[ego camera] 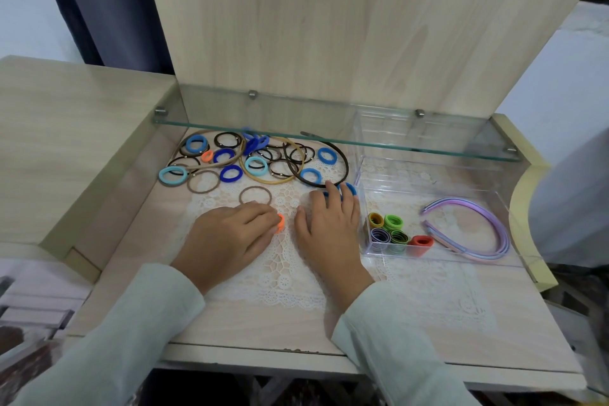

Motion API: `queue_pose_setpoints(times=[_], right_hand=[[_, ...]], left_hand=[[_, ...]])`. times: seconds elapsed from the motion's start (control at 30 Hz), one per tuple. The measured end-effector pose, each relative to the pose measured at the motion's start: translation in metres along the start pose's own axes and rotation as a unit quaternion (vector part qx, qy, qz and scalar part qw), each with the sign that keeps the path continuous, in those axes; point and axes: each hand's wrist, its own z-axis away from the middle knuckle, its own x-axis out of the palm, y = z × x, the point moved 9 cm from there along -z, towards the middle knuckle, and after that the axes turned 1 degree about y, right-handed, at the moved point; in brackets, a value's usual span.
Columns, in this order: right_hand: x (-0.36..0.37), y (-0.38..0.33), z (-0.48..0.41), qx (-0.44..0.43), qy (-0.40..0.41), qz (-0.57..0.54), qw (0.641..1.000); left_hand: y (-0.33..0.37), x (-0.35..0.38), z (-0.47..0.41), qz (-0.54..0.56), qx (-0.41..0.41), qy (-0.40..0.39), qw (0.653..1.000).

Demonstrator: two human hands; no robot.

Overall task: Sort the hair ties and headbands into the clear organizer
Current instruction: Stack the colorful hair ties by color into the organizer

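Both hands are handling hair ties on the table [445, 333] beside the organizer [428, 175].
The left hand [235, 236] is curling its fingers round an orange tie [280, 223], pinching it at their tips; the right hand [329, 224] is laying its fingers over a blue tie [350, 189] just beside the organizer's left wall, grip unclear.
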Motion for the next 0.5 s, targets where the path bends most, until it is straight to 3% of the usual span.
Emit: queue_pose_setpoints(times=[0.5], right_hand=[[0.0028,0.0013,0.0001,-0.001,-0.038,-0.003,0.999]], left_hand=[[-0.0076,0.0073,0.0041,0.013,-0.036,-0.026,0.999]])
